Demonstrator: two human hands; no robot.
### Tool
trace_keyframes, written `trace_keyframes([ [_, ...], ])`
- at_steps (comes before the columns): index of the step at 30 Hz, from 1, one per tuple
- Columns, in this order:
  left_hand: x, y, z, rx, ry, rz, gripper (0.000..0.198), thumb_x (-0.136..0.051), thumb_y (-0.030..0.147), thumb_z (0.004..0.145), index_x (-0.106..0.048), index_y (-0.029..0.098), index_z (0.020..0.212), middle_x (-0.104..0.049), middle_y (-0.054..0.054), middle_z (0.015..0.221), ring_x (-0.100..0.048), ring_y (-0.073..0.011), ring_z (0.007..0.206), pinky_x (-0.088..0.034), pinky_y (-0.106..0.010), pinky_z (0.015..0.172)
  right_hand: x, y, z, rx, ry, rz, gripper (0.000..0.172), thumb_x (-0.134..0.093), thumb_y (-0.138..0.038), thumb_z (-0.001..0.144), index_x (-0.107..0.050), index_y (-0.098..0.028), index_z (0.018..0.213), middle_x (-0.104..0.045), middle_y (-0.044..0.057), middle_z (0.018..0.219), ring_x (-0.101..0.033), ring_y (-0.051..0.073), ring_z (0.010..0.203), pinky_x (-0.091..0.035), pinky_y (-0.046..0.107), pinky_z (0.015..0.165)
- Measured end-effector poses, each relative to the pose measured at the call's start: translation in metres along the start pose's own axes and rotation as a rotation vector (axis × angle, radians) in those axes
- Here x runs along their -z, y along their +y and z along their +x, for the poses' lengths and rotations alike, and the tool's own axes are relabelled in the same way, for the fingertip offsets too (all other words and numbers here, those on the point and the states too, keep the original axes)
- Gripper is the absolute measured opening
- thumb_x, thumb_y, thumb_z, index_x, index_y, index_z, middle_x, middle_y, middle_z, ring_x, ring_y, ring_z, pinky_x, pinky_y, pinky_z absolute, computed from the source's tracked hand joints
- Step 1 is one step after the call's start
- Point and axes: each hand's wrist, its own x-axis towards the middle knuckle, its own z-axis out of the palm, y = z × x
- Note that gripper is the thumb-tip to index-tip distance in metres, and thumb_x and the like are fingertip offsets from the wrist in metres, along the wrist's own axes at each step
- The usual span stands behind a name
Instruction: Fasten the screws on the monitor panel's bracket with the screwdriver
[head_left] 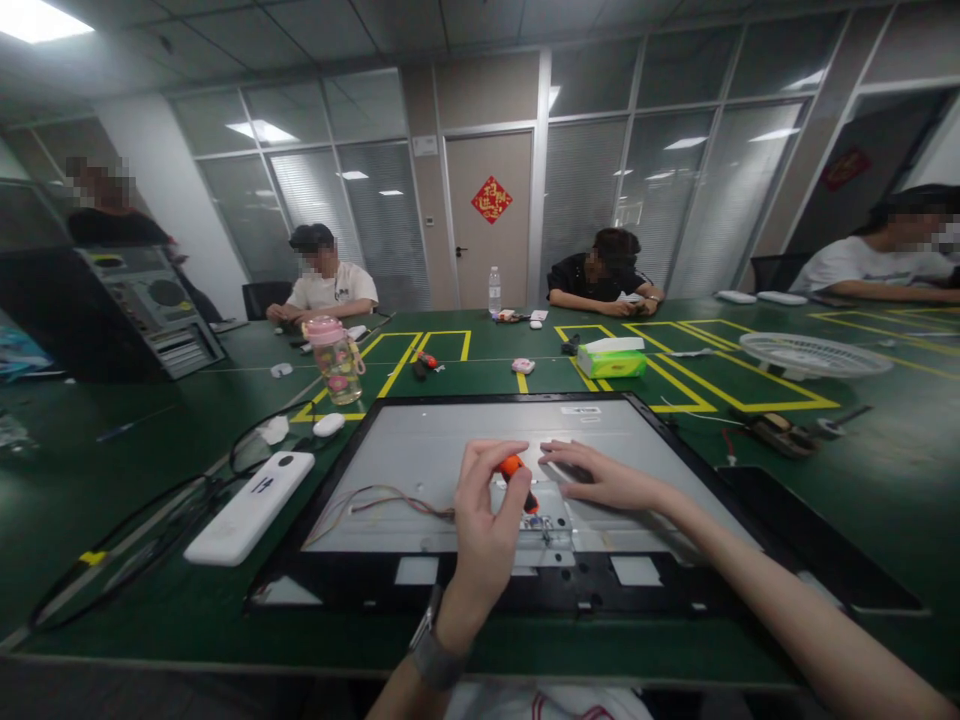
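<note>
A flat grey panel with a black frame (pixel 397 430) lies on the green table. My left hand (pixel 487 500), with a watch on its wrist, is closed around an orange and black screwdriver (pixel 513 466), tilted over a metal bracket (pixel 559 515) near the panel's middle. The tool's tip is too small to make out. Just right of it, my right hand (pixel 600 475) rests on the panel with its fingers spread, holding nothing. Thin coloured wires (pixel 390 497) run across the panel's left part to the bracket area.
Left of the panel are a white power bank (pixel 251 507), black cables (pixel 142 520) and a pink-lidded bottle (pixel 336 365). Beyond it lies a tissue pack (pixel 611 360). A black slab (pixel 817 540) is at the right. Several people sit or stand across the table.
</note>
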Motion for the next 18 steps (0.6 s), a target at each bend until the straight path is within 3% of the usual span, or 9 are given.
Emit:
trace_keyframes([
  [5, 0.0020, 0.0029, 0.0012, -0.006, -0.001, -0.016, 0.029, -0.047, 0.028, 0.099, -0.071, 0.022, 0.114, -0.066, -0.007, 0.104, -0.063, -0.0179, 0.096, -0.050, -0.030, 0.087, -0.0009, 0.0016, -0.0001, 0.003, 0.001, -0.008, 0.059, -0.058, -0.056, 0.091, -0.055, -0.023, 0.140, -0.041, 0.013, 0.155, -0.036, 0.033, 0.143, -0.025, 0.052, 0.118],
  [11, 0.0013, 0.0031, 0.0008, -0.015, 0.016, -0.005, 0.021, -0.057, 0.029, 0.094, -0.073, 0.021, 0.105, -0.064, -0.006, 0.095, -0.063, -0.0176, 0.088, -0.051, -0.029, 0.080, -0.0005, 0.0017, 0.0004, 0.010, 0.000, -0.005, 0.059, -0.058, -0.057, 0.090, -0.056, -0.022, 0.138, -0.041, 0.014, 0.155, -0.037, 0.033, 0.142, -0.027, 0.052, 0.117],
  [18, 0.0018, 0.0037, 0.0013, -0.020, -0.026, -0.010, 0.029, -0.047, 0.025, 0.099, -0.070, 0.022, 0.116, -0.067, -0.007, 0.103, -0.063, -0.0176, 0.096, -0.050, -0.030, 0.086, 0.0011, 0.0002, 0.0007, 0.009, -0.003, -0.011, 0.059, -0.058, -0.059, 0.090, -0.057, -0.024, 0.137, -0.042, 0.012, 0.155, -0.037, 0.032, 0.142, -0.026, 0.052, 0.118],
])
